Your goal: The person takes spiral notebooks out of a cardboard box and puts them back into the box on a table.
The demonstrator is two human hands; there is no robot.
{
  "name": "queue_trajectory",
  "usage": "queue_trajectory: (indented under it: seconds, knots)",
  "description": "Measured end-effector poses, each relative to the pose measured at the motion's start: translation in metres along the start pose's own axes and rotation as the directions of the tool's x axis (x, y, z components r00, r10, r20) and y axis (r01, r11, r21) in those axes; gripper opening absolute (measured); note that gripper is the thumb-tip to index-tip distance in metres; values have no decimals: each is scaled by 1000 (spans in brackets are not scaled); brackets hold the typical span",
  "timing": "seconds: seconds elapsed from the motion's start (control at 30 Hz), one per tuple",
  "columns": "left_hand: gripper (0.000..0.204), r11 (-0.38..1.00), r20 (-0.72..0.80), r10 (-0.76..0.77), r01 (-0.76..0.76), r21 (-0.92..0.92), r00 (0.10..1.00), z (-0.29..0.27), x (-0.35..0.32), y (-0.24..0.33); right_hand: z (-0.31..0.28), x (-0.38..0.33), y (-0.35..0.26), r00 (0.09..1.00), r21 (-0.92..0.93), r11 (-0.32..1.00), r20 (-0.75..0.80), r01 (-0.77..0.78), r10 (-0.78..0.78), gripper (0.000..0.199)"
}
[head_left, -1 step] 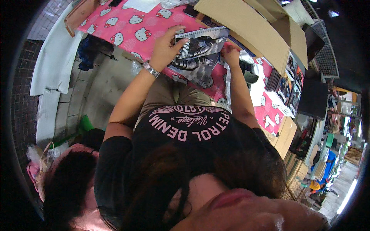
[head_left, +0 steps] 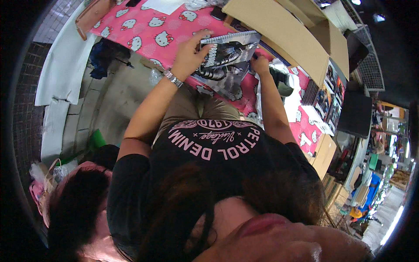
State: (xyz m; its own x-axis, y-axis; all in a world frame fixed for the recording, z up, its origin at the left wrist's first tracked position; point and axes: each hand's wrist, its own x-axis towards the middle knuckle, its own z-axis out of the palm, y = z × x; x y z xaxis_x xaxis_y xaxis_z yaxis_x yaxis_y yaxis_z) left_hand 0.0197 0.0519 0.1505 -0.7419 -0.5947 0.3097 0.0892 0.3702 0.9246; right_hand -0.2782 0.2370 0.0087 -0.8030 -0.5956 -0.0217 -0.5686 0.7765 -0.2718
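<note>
My left hand (head_left: 190, 56) grips the left end of a spiral-bound notebook (head_left: 229, 51) with a black-and-grey printed cover. Its thumb lies across the cover, and the fingers reach toward the coil edge at the top. Under the notebook, a similar glossy dark printed sheet or cover (head_left: 224, 76) hangs toward the table's near edge. At the notebook's right end, my right hand (head_left: 261, 65) is closed with its fingers bent. A small dark bit shows by its fingertips, too small to name.
A pink patterned tablecloth (head_left: 163, 38) covers the table. Beyond my right hand stands an open cardboard box (head_left: 279, 28). Stacked dark printed covers (head_left: 323, 96) lie at the right, near white papers (head_left: 291, 98). A black round-edged object (head_left: 283, 83) sits beside my right wrist.
The whole picture has shifted slightly. My right fingers have turned a little at the notebook's right end; my left hand keeps its hold.
</note>
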Motion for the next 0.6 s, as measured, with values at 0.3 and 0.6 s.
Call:
queue_trajectory:
  seconds: [0.3, 0.6]
  knots:
    - [21, 1000, -54, 0, 0, -13, 999, -1, -9, 0, -31, -29, -7, 961, 293, 949, -275, 113, -30, 49]
    - [21, 998, -33, -56, 55, -33, 998, 7, -15, -11, -112, -191, -134, 805, 458, 679, -467, 574, -366, 56]
